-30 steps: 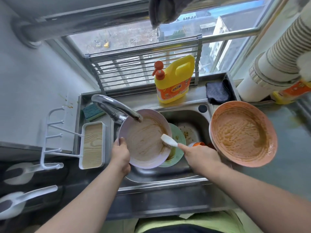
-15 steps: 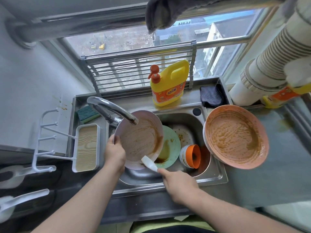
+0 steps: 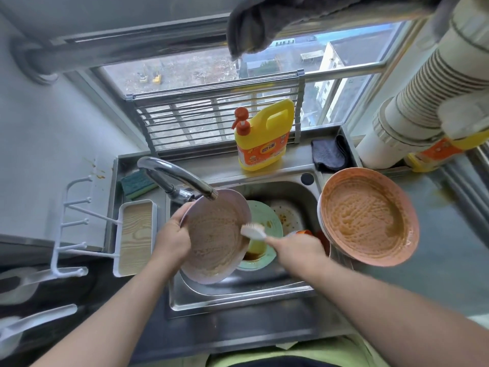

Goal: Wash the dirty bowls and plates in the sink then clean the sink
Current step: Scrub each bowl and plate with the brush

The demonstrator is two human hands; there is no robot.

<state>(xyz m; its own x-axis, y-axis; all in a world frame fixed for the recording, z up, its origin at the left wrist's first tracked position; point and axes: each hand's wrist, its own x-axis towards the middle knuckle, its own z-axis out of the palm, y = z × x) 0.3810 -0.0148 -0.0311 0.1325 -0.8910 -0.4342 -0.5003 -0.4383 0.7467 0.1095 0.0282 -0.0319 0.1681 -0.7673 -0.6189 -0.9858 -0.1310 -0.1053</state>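
In the head view, a pale lilac plate [image 3: 215, 239], smeared with brownish suds, is held tilted over the steel sink [image 3: 238, 295], its upper rim just under the spout of the chrome faucet [image 3: 174, 178]. The plate's left rim is gripped by the left hand [image 3: 172, 241], with the fingers curled round the edge. A white dish brush [image 3: 252, 231] is gripped by the right hand [image 3: 297, 249], whose fingers are wrapped round its handle; the brush head is set against the plate's right rim.

Below, in the basin, a light green plate [image 3: 264, 221] with brown residue lies partly covered by the lilac plate, and a white plate [image 3: 288, 214] with orange specks is seen behind it. An orange object, mostly hidden by the right hand, cannot be identified. On the counter just right of the basin, a pink bowl [image 3: 367, 217] coated with orange-brown foam rests on top of another dish.

A yellow detergent jug [image 3: 262, 136] with a red pump stands on the ledge behind the sink; its orange label bears writing too blurred to be read. A dark cloth [image 3: 329, 154] lies to its right, and a green sponge [image 3: 136, 184] beside the faucet base. A white tray with a wood-grain insert [image 3: 135, 237] is placed left of the basin.
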